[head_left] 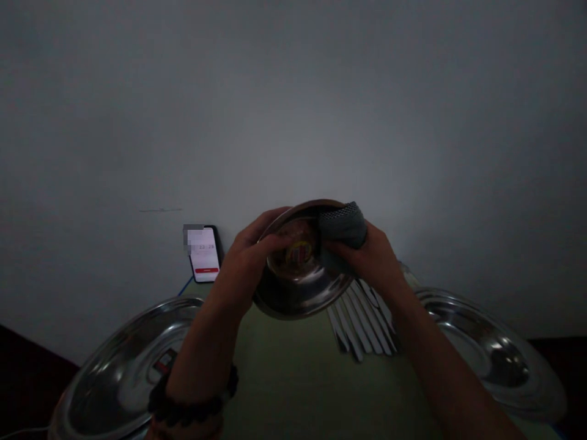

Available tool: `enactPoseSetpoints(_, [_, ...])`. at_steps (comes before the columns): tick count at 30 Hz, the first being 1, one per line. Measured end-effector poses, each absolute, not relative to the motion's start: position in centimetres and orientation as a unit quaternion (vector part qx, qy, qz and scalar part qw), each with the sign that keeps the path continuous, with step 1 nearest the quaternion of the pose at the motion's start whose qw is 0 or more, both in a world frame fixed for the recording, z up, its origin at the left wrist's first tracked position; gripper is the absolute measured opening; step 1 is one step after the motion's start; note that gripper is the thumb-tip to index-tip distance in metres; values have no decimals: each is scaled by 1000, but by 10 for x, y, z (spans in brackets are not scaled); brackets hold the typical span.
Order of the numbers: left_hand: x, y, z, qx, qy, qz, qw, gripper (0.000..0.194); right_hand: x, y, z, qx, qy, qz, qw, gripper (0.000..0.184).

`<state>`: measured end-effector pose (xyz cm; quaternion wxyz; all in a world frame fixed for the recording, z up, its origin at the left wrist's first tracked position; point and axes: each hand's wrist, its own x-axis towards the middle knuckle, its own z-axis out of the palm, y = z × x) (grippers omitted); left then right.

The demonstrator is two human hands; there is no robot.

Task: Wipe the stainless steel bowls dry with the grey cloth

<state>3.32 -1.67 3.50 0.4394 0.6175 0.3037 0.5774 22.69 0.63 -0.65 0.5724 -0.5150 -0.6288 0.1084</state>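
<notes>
A shiny metal bowl (302,299) is held up, tilted, above the table, its inside facing me. A round label with yellow and red shows on its bottom. My left hand (252,256) grips the bowl's left rim, the thumb reaching inside and the fingers behind it. In my right hand (369,250) is a grey-blue cloth (343,226) with a checked edge, bunched over the bowl's right rim and inner wall. The fingers of my right hand are partly hidden by the cloth.
Several knives (367,324) lie side by side on the green table (284,373). Large metal basins stand at left (110,360) and right (504,360). A phone (205,256) leans against the pale wall (293,110) behind.
</notes>
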Motion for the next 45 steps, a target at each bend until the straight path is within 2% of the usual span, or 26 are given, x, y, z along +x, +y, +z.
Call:
enactPoseSetpoints(2, [33, -18, 36, 622, 309, 565, 445, 27, 227, 6, -7, -530, -625, 104, 564, 40])
enactPoseSetpoints(7, [36, -21, 38, 631, 298, 550, 459, 26, 226, 5, -7, -549, -612, 61, 566, 30])
enactPoseSetpoints(19, [35, -23, 41, 643, 297, 547, 447, 26, 222, 4, -10, -532, -602, 66, 591, 24])
enactPoseSetpoints(24, [35, -27, 45, 631, 289, 566, 445, 23, 218, 3, -9, -500, -553, 94, 660, 25])
enactPoseSetpoints(30, [43, -10, 29, 496, 230, 673, 498, 21, 215, 9, -12, -434, -456, 194, 753, 36])
enactPoseSetpoints(33, [50, -7, 21, 458, 220, 715, 481, 20, 212, 12, -15, -414, -416, 225, 777, 39])
enactPoseSetpoints(39, [59, -14, 23, 448, 190, 764, 424, 23, 199, 16, -28, -406, -453, 304, 733, 41])
enactPoseSetpoints(45, [57, -21, 31, 498, 189, 724, 439, 28, 205, 12, -23, -500, -487, 199, 687, 44])
